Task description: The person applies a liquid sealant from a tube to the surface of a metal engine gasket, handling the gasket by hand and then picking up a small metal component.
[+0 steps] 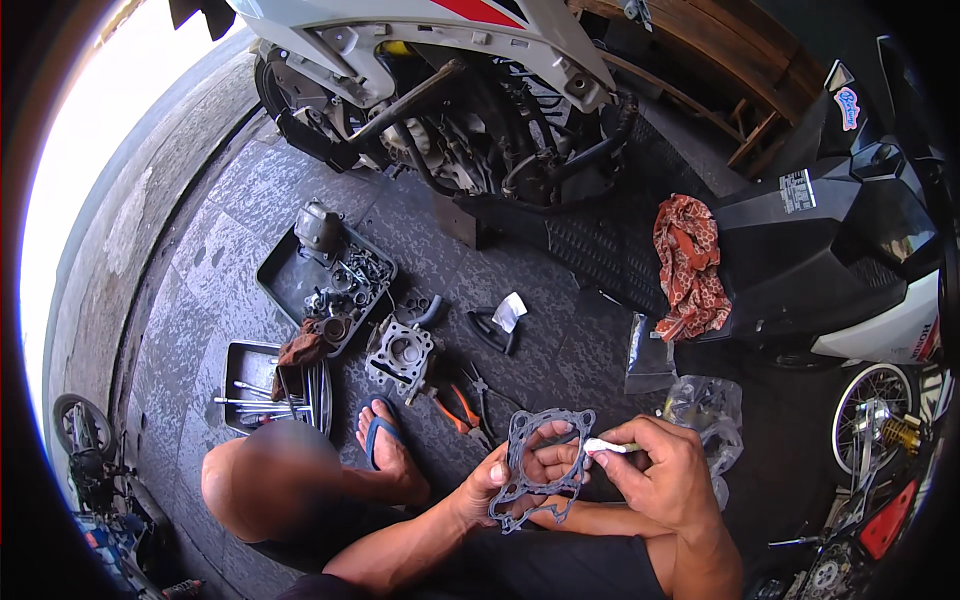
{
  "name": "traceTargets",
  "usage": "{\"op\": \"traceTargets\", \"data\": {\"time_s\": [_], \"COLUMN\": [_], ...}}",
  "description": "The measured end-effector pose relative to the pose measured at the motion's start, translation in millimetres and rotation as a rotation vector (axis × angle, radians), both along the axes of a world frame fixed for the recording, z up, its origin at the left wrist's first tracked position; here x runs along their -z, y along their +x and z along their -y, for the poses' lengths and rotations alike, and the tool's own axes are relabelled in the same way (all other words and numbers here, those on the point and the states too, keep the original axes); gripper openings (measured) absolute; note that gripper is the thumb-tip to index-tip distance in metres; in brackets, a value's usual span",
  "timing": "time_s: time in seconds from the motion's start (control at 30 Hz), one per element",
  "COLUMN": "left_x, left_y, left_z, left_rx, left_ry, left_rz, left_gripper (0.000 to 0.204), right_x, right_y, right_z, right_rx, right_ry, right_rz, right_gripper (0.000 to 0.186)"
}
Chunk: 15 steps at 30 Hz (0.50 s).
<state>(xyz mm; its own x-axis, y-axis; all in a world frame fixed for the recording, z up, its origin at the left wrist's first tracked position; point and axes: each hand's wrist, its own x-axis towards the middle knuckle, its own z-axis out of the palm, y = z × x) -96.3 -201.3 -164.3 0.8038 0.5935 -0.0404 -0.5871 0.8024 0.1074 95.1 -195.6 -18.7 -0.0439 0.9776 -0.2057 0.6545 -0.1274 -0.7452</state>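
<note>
In front of me my left hand (483, 487) holds up a flat dark grey gasket (513, 462) with a large round opening, thumb on its left edge and fingers behind it. My right hand (668, 475) pinches a small white object (607, 446), perhaps a squeezed tube, with its tip at the gasket's right rim. Whether the tip touches the rim I cannot tell. A metal engine cylinder (400, 356) rests on the floor beyond my left hand. Nearer to the gasket lie orange-handled pliers (457, 410) and another pair with dark handles (480, 385).
A scooter (450, 140) with its engine area exposed stands ahead. On the left are a black tray (278, 268) of engine parts and a tray (243, 362) of wrenches with a brown rag (303, 350). A patterned red cloth (690, 268) and clear plastic bags (708, 405) are at right.
</note>
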Motion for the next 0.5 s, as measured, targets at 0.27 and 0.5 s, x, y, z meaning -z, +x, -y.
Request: {"op": "traceTargets", "data": {"time_s": [0.27,0.5], "left_x": [-1,-2], "left_y": [1,0], "left_z": [-1,-3], "left_rx": [-0.014,-0.030], "left_ry": [0.024,0.040], "left_rz": [-0.029,-0.023], "left_gripper": [0.098,0.099], "right_x": [21,24], "right_y": [-1,-2], "right_z": [1,1], "right_rx": [-0.010,0.041], "right_ry": [0.279,0.276], "right_rz": [0.056,0.096], "right_gripper": [0.015,0.015]}}
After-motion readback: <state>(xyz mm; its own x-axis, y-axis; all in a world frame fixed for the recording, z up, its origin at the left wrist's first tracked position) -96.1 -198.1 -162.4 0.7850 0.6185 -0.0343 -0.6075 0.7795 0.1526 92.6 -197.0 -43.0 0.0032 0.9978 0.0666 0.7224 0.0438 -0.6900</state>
